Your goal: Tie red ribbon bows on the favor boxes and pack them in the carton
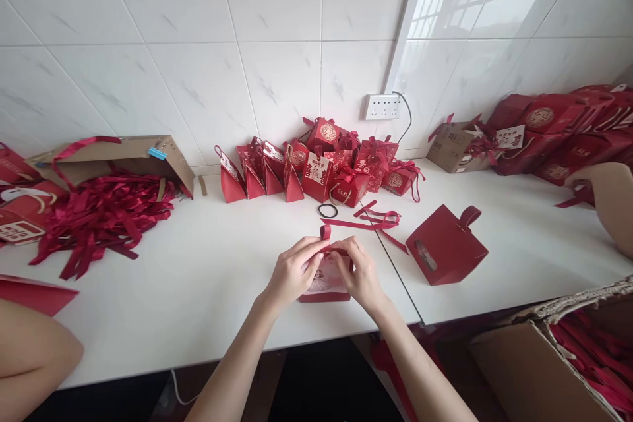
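Observation:
A red gift box (325,295) with a pale printed front stands on the white table before me, a ribbon loop (325,231) rising from its top. My left hand (295,270) pinches the box's top edge at its left side, fingers closed. On the right side of that same edge, my right hand (360,270) is closed too, thumb and fingers pressed together. Both hands cover much of the top. Further right sits a larger red box (445,247) with a looped handle and a small oval window. Loose red ribbons (366,219) lie just beyond my hands.
Several finished-looking red boxes (316,175) cluster by the wall. At left, a cardboard box (123,148) spills a ribbon heap (109,217). Stacked red boxes (558,132) stand back right; an open carton (524,356) is front right. Other people's arms (34,349) show at both sides.

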Motion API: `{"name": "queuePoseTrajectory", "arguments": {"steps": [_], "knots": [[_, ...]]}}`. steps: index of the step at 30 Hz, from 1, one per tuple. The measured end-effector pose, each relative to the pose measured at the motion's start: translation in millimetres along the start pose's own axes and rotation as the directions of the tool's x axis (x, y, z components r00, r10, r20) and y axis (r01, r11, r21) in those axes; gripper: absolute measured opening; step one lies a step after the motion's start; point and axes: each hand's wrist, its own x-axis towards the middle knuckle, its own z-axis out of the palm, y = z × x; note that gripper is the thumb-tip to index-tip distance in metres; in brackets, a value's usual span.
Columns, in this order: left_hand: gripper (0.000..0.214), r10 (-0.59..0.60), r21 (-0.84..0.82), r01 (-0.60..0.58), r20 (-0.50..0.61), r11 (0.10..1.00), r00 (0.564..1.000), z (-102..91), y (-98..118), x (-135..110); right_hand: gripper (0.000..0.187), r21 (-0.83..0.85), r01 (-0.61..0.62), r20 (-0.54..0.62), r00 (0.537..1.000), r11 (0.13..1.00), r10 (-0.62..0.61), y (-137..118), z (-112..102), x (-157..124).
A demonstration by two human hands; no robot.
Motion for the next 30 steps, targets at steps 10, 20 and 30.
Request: {"name": "queuePoseTrajectory", "arguments": {"steps": [10, 20, 30], "knots": [[0.028, -0.136, -0.065, 0.137, 0.013, 0.988, 0.991, -0.5, 6.6, 3.6, 0.014, 0.051, -0.01, -0.061, 0.998, 0.999, 0.013, -0.2, 8.8, -1.1], [0.033, -0.175, -0.078, 0.174, -0.004, 0.982, 0.985, -0.9, 12.9, 3.9, 0.013, 0.004, -0.06, -0.192, 0.98, 0.998, 0.059, -15.6, 14.1, -7.4], [0.032, -0.185, -0.05, 0.183, -0.039, 0.982, 0.982, 1.8, 14.3, 3.1, 0.01, 0.213, -0.352, -0.206, 0.896, 0.912, 0.394, -29.4, 21.4, -0.2]]}}
